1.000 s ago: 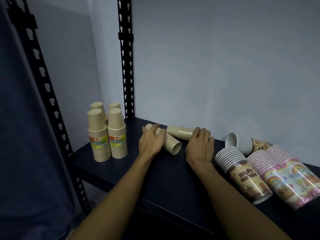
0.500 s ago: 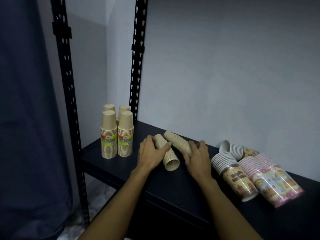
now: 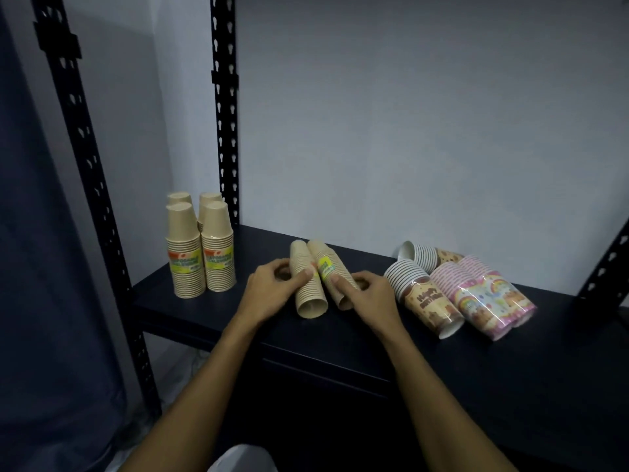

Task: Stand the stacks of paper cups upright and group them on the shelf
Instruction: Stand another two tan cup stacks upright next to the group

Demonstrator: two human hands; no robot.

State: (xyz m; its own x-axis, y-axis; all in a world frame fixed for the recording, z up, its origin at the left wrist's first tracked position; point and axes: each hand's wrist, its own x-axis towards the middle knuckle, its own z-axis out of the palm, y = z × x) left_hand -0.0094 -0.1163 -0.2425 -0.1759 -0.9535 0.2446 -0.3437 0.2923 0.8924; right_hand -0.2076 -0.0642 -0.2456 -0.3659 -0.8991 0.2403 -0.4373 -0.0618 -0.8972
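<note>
Two tan cup stacks lie side by side on the dark shelf (image 3: pixel 190 311), mouths toward me. My left hand (image 3: pixel 272 289) grips the left lying stack (image 3: pixel 306 284); my right hand (image 3: pixel 369 294) grips the right lying stack (image 3: pixel 328 264), which has a yellow-green label. Several tan stacks stand upright (image 3: pixel 200 253) at the shelf's left end. To the right lie a "Happy Birthday" stack (image 3: pixel 425 301), a pink rainbow stack (image 3: pixel 483 298) and a small white-rimmed stack (image 3: pixel 422 255) behind them.
Black perforated uprights (image 3: pixel 224 131) frame the shelf's left side, another post (image 3: pixel 609 264) slants at the right. A pale wall closes the back. A dark blue curtain (image 3: pixel 41 267) hangs at the left.
The right-hand stack, which lay crosswise near the wall, has swung round parallel to the left one. Both hands now press the two stacks together.
</note>
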